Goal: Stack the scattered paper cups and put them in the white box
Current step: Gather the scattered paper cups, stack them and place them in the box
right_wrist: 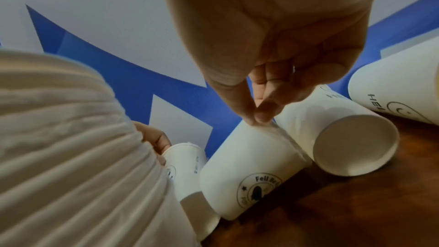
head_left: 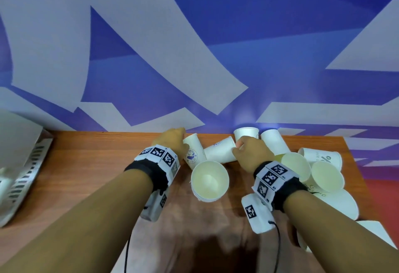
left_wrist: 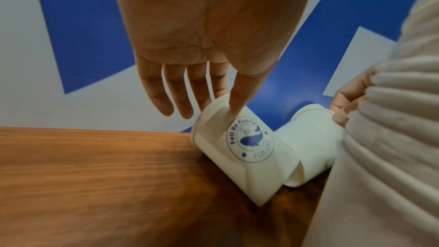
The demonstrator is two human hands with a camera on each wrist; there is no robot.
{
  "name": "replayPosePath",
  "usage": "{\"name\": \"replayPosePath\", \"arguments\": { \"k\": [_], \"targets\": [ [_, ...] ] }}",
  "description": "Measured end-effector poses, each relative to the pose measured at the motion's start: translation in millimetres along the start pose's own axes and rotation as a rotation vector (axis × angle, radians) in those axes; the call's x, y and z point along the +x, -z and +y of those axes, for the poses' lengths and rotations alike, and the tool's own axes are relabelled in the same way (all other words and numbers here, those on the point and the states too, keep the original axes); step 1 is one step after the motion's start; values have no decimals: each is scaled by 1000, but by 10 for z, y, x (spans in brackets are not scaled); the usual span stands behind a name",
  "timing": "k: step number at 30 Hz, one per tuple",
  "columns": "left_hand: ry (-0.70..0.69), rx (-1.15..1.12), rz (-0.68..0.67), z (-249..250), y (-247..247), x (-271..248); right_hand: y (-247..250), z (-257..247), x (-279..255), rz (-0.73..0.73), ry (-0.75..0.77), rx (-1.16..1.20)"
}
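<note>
A stack of nested white paper cups [head_left: 209,181] stands mouth-up mid-table; its ribbed rims fill one side of each wrist view [left_wrist: 380,138] [right_wrist: 71,138]. Just behind it lies a tilted cup with a blue whale logo [head_left: 193,150] [left_wrist: 249,147]. My left hand [head_left: 181,136] [left_wrist: 229,104] pinches its rim between thumb and index finger, the other fingers straight. A second whale cup [head_left: 220,149] [right_wrist: 249,166] lies on its side to the right. My right hand [head_left: 237,146] [right_wrist: 256,119] pinches its rim with thumb and forefinger. The white box [head_left: 26,165] sits at the far left.
Several more cups lie in a heap on the right of the wooden table [head_left: 86,165], among them one upright by the wall [head_left: 246,133], one with its base toward the right wrist camera [right_wrist: 356,144] and open-mouthed ones [head_left: 327,175]. A blue-and-white wall [head_left: 194,57] closes the back.
</note>
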State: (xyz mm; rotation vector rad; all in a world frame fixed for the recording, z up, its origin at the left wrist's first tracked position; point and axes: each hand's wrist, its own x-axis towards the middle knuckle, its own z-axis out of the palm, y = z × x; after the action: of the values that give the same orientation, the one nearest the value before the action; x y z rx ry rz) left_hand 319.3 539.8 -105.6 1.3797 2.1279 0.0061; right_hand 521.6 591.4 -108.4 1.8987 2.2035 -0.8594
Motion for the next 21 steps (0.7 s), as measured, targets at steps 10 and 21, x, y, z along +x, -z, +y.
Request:
{"name": "replayPosePath", "arguments": {
  "k": [10, 21],
  "targets": [
    [-123, 68, 202, -131, 291, -573, 277, -110, -452, 143, 114, -9],
    [-338, 115, 581, -347, 667, -1830, 602, -282, -1466, 414, 227, -189]
  ]
}}
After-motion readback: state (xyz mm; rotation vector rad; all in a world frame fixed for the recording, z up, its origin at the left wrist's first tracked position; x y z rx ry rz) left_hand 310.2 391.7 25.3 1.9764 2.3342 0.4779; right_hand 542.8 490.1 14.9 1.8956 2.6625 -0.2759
